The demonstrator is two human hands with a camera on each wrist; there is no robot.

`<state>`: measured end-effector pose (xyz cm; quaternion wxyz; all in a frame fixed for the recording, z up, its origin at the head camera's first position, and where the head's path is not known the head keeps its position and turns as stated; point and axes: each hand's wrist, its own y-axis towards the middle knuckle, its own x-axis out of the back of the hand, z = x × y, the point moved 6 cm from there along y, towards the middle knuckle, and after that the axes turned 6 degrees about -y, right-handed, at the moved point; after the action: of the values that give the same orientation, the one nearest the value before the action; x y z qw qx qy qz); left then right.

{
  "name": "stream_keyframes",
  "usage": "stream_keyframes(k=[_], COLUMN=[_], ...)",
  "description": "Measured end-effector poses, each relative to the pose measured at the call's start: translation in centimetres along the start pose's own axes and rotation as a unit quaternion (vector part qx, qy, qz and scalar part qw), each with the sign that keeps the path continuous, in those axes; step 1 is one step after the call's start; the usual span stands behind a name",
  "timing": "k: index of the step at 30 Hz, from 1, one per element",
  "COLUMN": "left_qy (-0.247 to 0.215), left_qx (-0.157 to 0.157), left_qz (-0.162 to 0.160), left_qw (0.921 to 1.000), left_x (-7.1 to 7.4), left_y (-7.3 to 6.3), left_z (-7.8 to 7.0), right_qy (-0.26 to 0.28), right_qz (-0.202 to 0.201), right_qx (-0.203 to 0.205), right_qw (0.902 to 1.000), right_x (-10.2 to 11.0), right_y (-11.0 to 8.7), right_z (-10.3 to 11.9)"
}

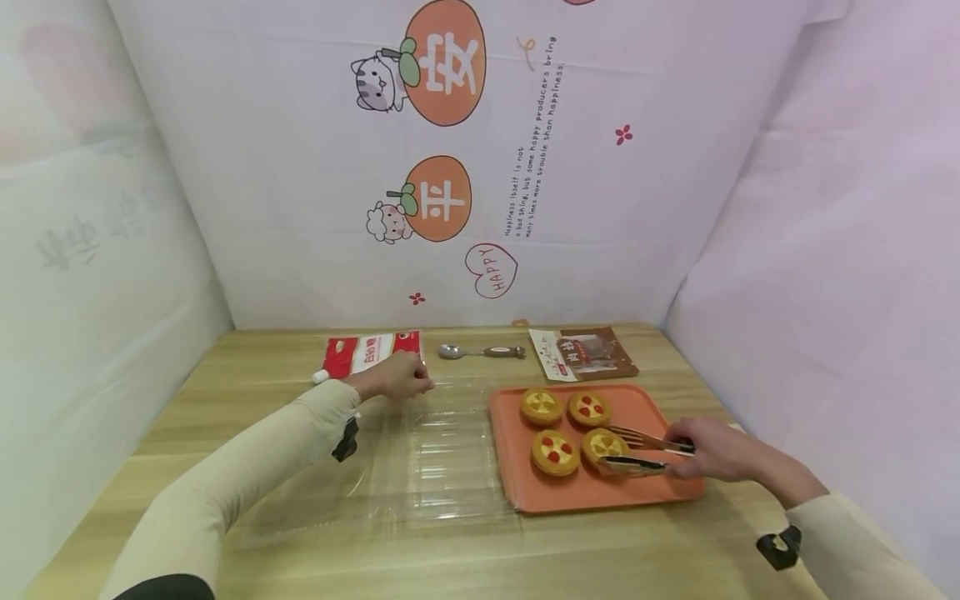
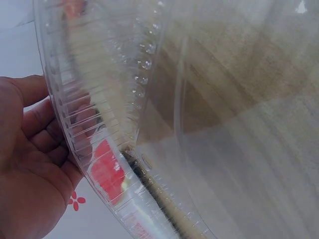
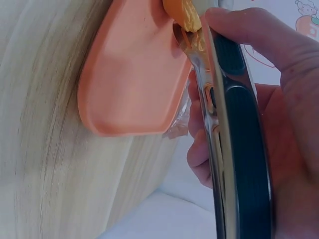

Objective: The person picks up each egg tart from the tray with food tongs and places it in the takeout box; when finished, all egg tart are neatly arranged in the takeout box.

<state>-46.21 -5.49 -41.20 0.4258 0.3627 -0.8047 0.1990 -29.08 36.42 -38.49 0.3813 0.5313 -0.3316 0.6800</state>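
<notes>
My left hand (image 1: 401, 377) grips the far edge of a clear plastic container (image 1: 450, 467). In the left wrist view, fingers curl at the ribbed rim of the see-through plastic (image 2: 75, 124). At the right, my right hand (image 1: 716, 450) holds metal food tongs (image 1: 637, 465) with dark grip panels. Their tips lie on either side of an egg tart (image 1: 604, 444), the near right one on the orange tray (image 1: 525, 492). Three more tarts share the tray, two of them topped with red pieces. The right wrist view shows the thumb along the tongs' handle (image 3: 241, 149).
Behind the container lies a red and white bag (image 1: 360, 354) with a white cap. A spoon (image 1: 480, 352) rests at the back, left of a brown and white packet (image 1: 585, 354). White printed cloth walls (image 1: 300, 208) enclose the wooden table (image 1: 420, 567) at the back and sides.
</notes>
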Motion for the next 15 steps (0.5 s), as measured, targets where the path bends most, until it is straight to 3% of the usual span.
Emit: stream_keyframes(k=[8, 13, 15], left_qy=[-0.001, -0.002, -0.006], left_qx=[-0.005, 0.001, 0.011], left_qz=[0.001, 0.003, 0.001], left_qw=[1.0, 1.0, 0.9999], left_x=[0.0, 0.1, 0.2], left_y=[0.1, 0.0, 0.0], left_z=[0.1, -0.1, 0.0], right_qy=[0.006, -0.009, -0.021], right_qz=[0.013, -0.002, -0.02], right_qx=[-0.03, -0.029, -0.011], right_qw=[0.9995, 0.9995, 0.9995], right_x=[2.4, 5.5, 6.1], right_y=[0.3, 2.3, 3.7], right_z=[0.4, 2.4, 3.8])
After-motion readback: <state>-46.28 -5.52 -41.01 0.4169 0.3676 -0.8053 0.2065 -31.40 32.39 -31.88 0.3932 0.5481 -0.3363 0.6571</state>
